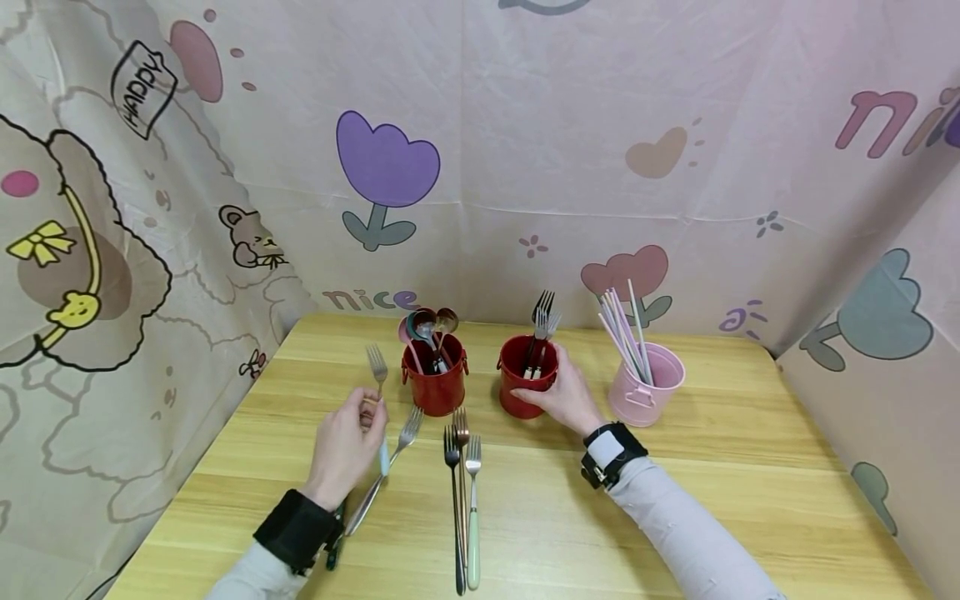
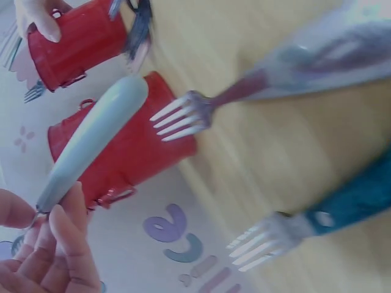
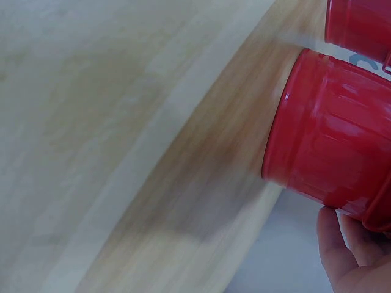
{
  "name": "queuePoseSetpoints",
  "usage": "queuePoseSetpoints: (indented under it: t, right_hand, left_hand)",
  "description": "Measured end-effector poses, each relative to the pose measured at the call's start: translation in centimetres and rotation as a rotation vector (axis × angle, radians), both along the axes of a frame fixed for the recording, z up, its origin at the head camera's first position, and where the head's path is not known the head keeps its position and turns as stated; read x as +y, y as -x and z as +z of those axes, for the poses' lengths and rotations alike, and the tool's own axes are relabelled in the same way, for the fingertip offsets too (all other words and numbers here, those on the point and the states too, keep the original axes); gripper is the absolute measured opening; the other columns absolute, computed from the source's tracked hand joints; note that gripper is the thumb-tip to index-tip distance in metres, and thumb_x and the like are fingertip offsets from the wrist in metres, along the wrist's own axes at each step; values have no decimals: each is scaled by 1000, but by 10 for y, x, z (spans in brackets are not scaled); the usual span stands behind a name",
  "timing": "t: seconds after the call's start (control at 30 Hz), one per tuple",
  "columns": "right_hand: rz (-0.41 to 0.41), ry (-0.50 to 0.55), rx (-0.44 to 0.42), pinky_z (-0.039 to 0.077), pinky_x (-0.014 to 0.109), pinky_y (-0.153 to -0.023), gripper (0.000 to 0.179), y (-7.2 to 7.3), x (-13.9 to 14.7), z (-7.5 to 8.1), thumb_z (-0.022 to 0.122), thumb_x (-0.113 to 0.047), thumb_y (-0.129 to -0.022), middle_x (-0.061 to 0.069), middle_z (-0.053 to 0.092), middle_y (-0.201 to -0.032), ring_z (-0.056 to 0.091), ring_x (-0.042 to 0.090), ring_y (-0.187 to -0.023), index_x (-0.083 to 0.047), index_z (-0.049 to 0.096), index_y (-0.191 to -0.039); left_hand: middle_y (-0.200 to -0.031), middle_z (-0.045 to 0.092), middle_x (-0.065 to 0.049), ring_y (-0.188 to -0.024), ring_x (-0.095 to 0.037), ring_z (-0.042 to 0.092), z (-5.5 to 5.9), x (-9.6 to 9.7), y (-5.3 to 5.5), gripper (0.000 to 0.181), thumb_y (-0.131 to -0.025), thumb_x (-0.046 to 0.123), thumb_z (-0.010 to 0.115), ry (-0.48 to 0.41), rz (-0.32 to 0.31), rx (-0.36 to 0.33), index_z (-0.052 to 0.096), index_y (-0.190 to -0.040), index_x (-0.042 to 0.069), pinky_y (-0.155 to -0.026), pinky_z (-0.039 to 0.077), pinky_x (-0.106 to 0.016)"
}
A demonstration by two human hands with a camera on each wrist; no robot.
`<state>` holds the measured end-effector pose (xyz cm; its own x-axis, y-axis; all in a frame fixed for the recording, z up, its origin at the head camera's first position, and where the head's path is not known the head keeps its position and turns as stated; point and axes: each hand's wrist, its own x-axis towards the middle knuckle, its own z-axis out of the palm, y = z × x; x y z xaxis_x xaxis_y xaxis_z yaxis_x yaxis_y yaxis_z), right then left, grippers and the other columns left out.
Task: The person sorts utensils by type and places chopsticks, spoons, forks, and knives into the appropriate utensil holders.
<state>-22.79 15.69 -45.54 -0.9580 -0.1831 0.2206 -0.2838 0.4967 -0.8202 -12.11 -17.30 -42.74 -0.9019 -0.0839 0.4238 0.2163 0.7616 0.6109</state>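
Note:
My left hand pinches a fork near its neck, tines up. Its pale blue handle points down below the fingers. My right hand grips a red bucket from the right side, thumb across the front. Several forks stand in that bucket, tines up. Left of it is a second red bucket full of spoons. Beneath the left hand a silver fork and a dark green-handled fork lie on the table.
Three forks lie side by side in the middle: a black one, a copper one and a light green-handled one. A pink bucket with pale sticks stands at the right on the wooden table. Printed cloth hangs behind.

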Motion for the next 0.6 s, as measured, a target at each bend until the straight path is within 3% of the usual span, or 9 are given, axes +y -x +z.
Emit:
queuePoseSetpoints:
  t: [0.2, 0.6]
  right_hand:
    - [-3, 3, -5, 49, 52, -108, 96, 0, 0, 0, 91, -27, -75, 15, 57, -143, 57, 34, -131, -8, 33, -149]
    - [-7, 2, -3, 49, 51, -108, 96, -1, -1, 1, 91, -27, -74, 15, 58, -143, 58, 33, -131, -8, 34, -149]
  left_hand:
    - [-83, 75, -9, -71, -17, 70, 14, 18, 7, 10, -95, 8, 65, -32, -43, 103, 66, -103, 2, -63, 56, -25]
    - [-84, 75, -11, -71, -18, 70, 41, 61, 29, 9, -97, 8, 63, -34, -170, 162, 65, -103, 2, -65, 59, -31]
